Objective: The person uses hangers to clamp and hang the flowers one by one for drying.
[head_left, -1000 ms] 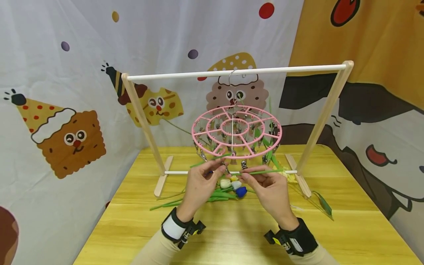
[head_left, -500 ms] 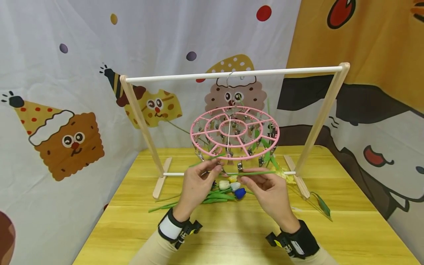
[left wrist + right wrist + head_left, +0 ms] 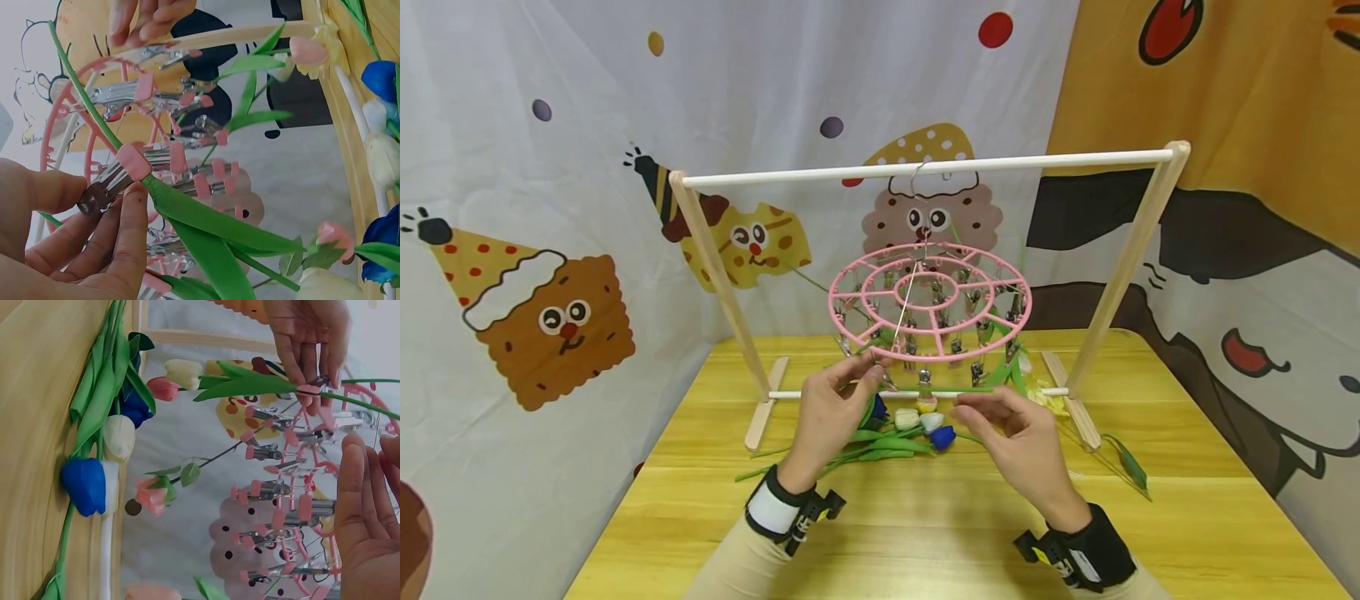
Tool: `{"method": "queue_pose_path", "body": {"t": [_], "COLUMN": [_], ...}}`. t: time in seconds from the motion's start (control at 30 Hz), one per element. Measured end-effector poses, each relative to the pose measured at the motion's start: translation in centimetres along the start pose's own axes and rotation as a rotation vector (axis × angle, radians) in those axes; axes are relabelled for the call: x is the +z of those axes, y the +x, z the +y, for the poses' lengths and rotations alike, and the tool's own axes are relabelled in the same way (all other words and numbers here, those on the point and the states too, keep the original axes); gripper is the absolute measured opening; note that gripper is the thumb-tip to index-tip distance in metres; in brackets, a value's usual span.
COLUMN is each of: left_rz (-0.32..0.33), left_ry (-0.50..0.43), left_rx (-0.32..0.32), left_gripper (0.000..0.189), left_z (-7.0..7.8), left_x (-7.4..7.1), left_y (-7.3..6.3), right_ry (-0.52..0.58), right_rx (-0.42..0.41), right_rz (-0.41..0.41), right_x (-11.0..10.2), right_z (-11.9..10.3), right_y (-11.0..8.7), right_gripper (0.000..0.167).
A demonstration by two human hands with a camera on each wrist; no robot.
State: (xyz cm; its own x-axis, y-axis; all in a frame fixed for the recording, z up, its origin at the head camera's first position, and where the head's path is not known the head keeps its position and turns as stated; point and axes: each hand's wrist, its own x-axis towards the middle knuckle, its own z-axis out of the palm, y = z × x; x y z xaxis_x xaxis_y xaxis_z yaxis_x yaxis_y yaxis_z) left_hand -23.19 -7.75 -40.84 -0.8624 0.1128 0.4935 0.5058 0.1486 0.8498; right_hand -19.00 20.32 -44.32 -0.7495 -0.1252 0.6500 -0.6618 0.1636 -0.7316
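Observation:
My left hand (image 3: 827, 417) pinches the handles of a metal clip (image 3: 106, 187) between thumb and fingers. The clip's pink tips (image 3: 134, 161) lie across a green flower stem (image 3: 87, 100). Long green leaves (image 3: 212, 219) spread from the stem just past the clip, towards a cream tulip (image 3: 184, 374). My right hand (image 3: 1022, 442) is apart from the stem with its fingers loosely bent and nothing in them, near the stem's free end in the head view. Above both hands hangs a pink round clip hanger (image 3: 936, 357) with several metal clips.
A wooden stand (image 3: 925, 167) carries the hanger by its hook. Several tulips, including a blue tulip (image 3: 942, 437), lie on the table (image 3: 910, 533) below. Yellow petals (image 3: 1048, 400) and a leafy stem (image 3: 1131, 462) are at the right. A printed cloth (image 3: 760, 100) hangs behind.
My right hand has let go of the stem and drawn slightly right. The left hand has moved left with the clip, and the hanger has turned a little.

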Motion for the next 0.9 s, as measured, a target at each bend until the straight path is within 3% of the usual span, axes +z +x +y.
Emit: {"method": "queue_pose_path", "body": {"t": [0.53,0.9], "left_rz": [0.032,0.057], "left_ry": [0.082,0.106], "left_rx": [-0.018,-0.008], "left_gripper": [0.033,0.029], "left_z": [-0.8,-2.0], "left_x": [-1.6,-2.5], "left_y": [1.2,2.5], "right_ry": [-0.071,-0.157], "right_rx": [0.052,0.067], "right_rz": [0.003,0.068], "right_x": [-2.6,-4.4], "right_z": [1.7,2.5], "right_y": [-1.6,-3.0], "right_gripper": [0.027,0.028]}}
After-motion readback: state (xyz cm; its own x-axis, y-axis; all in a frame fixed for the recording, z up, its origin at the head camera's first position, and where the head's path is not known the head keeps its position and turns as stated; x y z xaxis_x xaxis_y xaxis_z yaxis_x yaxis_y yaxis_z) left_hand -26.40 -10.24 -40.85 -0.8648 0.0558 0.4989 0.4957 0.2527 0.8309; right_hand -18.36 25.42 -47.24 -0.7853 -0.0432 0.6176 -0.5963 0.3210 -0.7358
